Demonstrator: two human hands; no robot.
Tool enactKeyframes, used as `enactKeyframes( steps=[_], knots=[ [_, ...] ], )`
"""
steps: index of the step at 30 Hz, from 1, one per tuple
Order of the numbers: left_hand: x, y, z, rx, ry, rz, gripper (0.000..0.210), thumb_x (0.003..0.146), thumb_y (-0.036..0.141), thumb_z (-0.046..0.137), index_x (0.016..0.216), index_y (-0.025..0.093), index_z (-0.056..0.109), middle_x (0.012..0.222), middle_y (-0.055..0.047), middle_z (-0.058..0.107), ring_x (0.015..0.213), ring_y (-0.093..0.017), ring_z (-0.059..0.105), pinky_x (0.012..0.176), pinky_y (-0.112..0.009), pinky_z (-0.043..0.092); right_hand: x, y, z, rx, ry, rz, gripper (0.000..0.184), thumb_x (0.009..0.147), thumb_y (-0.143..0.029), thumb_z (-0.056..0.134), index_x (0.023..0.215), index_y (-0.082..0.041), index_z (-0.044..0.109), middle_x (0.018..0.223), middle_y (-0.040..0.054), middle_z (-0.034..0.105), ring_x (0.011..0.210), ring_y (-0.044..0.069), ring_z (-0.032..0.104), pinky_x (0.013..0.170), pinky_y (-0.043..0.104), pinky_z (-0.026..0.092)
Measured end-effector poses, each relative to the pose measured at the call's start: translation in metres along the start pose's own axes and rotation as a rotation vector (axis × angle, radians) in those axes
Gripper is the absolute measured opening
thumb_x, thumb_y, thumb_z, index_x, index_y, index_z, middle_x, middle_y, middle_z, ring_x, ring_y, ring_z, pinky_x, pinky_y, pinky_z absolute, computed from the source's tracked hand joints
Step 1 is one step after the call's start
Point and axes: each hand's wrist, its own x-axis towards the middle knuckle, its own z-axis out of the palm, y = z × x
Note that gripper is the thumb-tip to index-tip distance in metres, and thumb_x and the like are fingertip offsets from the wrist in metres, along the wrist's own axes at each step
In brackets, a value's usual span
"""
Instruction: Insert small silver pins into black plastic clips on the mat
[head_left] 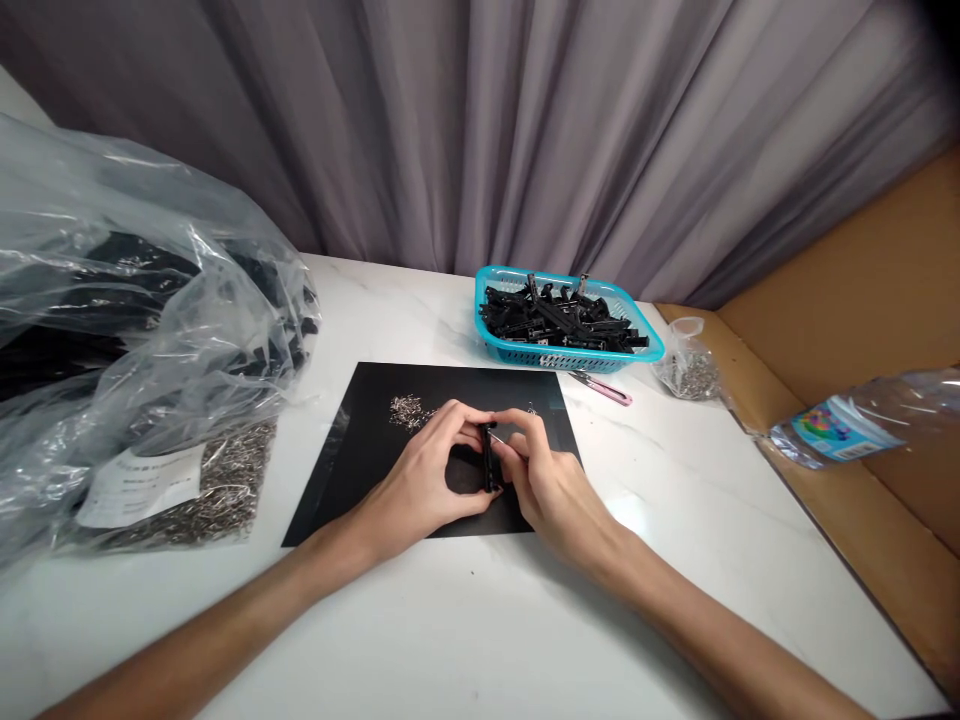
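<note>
Over a black mat [337,490], my left hand [424,475] grips a slim black plastic part [488,462] between thumb and fingers, holding it at both ends. My right hand [559,492] is closed beside it, its index fingertip touching the part's upper end. A thin, shiny metal piece [508,437] shows between the right fingers and points at the part; its exact kind is too small to tell. Beyond my left fingers lies a small pile of metal pins [407,411]. A few more pins [532,411] show behind my right hand.
A blue basket [487,345] of black parts stands at the back, near a pink-handled cutter [604,388] and a small bag of pins [690,375]. Large plastic bags [225,235] and a labelled bag of pins [225,490] fill the left. A bottle [847,430] lies right, by cardboard [862,280].
</note>
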Motion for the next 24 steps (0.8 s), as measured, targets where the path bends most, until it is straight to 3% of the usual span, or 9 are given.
enactKeyframes(
  steps=[12, 19, 24],
  knots=[
    [0.001, 0.001, 0.002, -0.003, 0.008, -0.018, 0.053, 0.072, 0.011, 0.077, 0.119, 0.025, 0.055, 0.114, -0.002, 0.062, 0.103, -0.019, 0.068, 0.096, -0.038, 0.059, 0.002, -0.001, 0.006, 0.028, 0.025, 0.012, 0.025, 0.108, -0.027, 0.029, 0.132, -0.024, 0.038, 0.076, -0.0019, 0.057, 0.054, 0.014, 0.053, 0.052, 0.023, 0.041],
    [0.003, 0.003, 0.01, -0.033, 0.072, -0.037, 0.051, 0.07, 0.011, 0.078, 0.114, 0.024, 0.055, 0.111, -0.002, 0.064, 0.098, -0.019, 0.069, 0.092, -0.038, 0.061, 0.0, 0.008, 0.014, -0.16, 0.035, -0.058, 0.029, 0.101, -0.017, 0.032, 0.128, -0.02, 0.044, 0.102, 0.012, 0.068, 0.073, 0.022, 0.066, 0.058, 0.028, 0.047],
    [0.004, 0.003, 0.016, -0.014, 0.133, -0.084, 0.055, 0.064, 0.008, 0.077, 0.112, 0.022, 0.055, 0.112, -0.003, 0.065, 0.097, -0.02, 0.07, 0.092, -0.04, 0.061, 0.003, 0.006, 0.011, -0.247, 0.013, -0.071, 0.03, 0.095, -0.011, 0.032, 0.121, -0.019, 0.046, 0.094, 0.0092, 0.065, 0.065, 0.02, 0.063, 0.056, 0.027, 0.045]
  ],
)
